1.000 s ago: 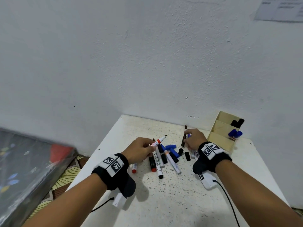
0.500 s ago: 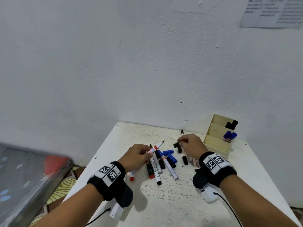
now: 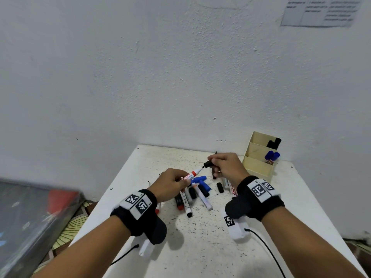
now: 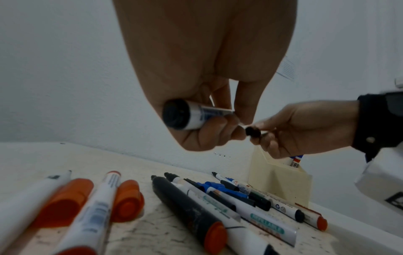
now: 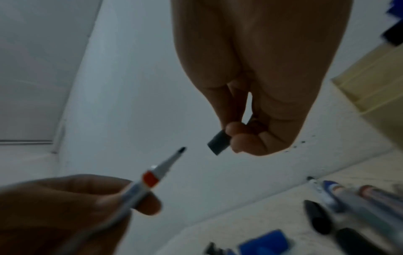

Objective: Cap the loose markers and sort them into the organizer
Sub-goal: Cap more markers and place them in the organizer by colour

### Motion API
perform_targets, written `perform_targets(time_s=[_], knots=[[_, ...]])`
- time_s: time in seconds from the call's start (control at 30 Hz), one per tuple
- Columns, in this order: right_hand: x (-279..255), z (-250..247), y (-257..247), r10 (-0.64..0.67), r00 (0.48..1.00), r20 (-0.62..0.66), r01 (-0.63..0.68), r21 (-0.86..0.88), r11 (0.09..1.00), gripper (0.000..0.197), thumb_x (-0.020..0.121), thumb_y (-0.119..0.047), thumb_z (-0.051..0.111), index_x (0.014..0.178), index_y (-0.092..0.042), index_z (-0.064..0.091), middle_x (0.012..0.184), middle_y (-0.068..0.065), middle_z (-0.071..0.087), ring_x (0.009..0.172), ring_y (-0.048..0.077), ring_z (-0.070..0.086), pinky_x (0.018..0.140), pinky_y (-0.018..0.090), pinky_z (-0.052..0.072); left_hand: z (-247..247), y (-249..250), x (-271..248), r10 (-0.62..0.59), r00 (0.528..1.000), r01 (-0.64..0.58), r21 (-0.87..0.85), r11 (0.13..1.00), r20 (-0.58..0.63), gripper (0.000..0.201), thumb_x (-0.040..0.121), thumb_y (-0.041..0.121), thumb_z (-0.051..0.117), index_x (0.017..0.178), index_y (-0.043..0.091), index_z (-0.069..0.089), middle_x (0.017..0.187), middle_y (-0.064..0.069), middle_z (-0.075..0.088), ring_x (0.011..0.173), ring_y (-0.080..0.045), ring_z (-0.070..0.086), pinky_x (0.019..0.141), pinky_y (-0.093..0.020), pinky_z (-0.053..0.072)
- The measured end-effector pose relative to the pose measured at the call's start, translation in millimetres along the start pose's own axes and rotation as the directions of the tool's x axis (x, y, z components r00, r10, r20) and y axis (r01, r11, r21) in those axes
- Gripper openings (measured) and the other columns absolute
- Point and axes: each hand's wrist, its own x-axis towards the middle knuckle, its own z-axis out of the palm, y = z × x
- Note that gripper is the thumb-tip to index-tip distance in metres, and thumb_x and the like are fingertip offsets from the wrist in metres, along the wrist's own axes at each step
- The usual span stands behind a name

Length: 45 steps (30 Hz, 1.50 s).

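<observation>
The left hand (image 3: 170, 184) grips an uncapped marker (image 3: 193, 173) above the table (image 3: 200, 247), tip pointing to the right hand (image 3: 225, 166), which pinches a black cap (image 3: 207, 163) just in front of the tip. To do this step well, I think the cap opening must face the tip squarely and both must lie on one line; then push straight until it sits firmly.

The right wrist view shows a small gap between tip and cap, while in the head view they seem to touch. The left wrist view shows the loose markers (image 4: 196, 207) and orange caps (image 4: 128, 200) on the table close up. Only the head view shows all compartments of the organizer (image 3: 259, 165), with black and blue markers inside.
</observation>
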Motion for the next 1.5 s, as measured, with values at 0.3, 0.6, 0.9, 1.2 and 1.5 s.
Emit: perform_targets(time_s=[0.3,0.6,0.9,1.2,1.5], knots=[[23.1,-2.7,29.3,0.076,0.997,0.019,-0.052,-0.557,0.829,0.014,0.085,0.002,0.058,0.092,-0.008,0.066,0.083,0.013,0.065,0.063,0.020,0.060,0.063,0.029,0.053,-1.1,0.1,-4.0,-0.015,1.000,0.014,0.013,1.000,0.019,0.015,0.096,0.020,0.055,0.093,0.018,0.070,0.055,0.006,0.054,0.042,-0.004,0.042,0.048,-0.019,0.033],[19.6,-11.6,28.8,0.132,0.965,0.225,0.157,-0.906,0.394,0.037,0.076,-0.004,0.069,0.112,-0.013,0.061,0.113,0.009,0.060,0.097,0.027,0.061,0.076,0.032,0.051,-8.1,-13.1,-5.5,-0.063,0.998,0.063,-0.035,0.997,0.014,0.021,0.095,0.018,0.056,0.078,0.027,0.064,0.064,-0.004,0.058,0.051,-0.018,0.041,0.052,-0.027,0.035],[15.1,-10.8,38.3,0.057,0.973,0.222,0.170,-0.866,0.471,0.034,0.076,-0.002,0.067,0.104,-0.016,0.052,0.104,0.008,0.059,0.088,0.027,0.060,0.073,0.036,0.051,-2.8,-13.5,0.6,-0.099,0.994,0.102,-0.073,0.992,0.039,0.017,0.096,0.016,0.056,0.082,0.020,0.064,0.068,-0.009,0.057,0.047,-0.016,0.039,0.046,-0.024,0.032],[9.2,-9.0,43.5,0.065,0.970,0.233,0.171,-0.851,0.497,0.036,0.070,-0.008,0.079,0.103,-0.011,0.065,0.108,0.007,0.056,0.094,0.022,0.058,0.070,0.027,0.049,1.4,-17.7,1.6,-0.118,0.992,0.120,-0.072,0.990,0.033,0.012,0.095,0.015,0.056,0.088,0.015,0.065,0.070,-0.011,0.057,0.050,-0.017,0.039,0.047,-0.025,0.032],[3.0,-10.7,34.1,-0.017,1.000,0.021,0.024,-0.393,0.919,0.015,0.079,0.000,0.072,0.094,0.002,0.067,0.085,0.014,0.068,0.066,0.018,0.060,0.055,0.021,0.050,1.9,-19.9,4.2,-0.127,0.991,0.129,-0.062,0.990,0.028,0.015,0.095,0.016,0.056,0.101,0.006,0.066,0.067,-0.008,0.057,0.048,-0.015,0.040,0.046,-0.024,0.033]])
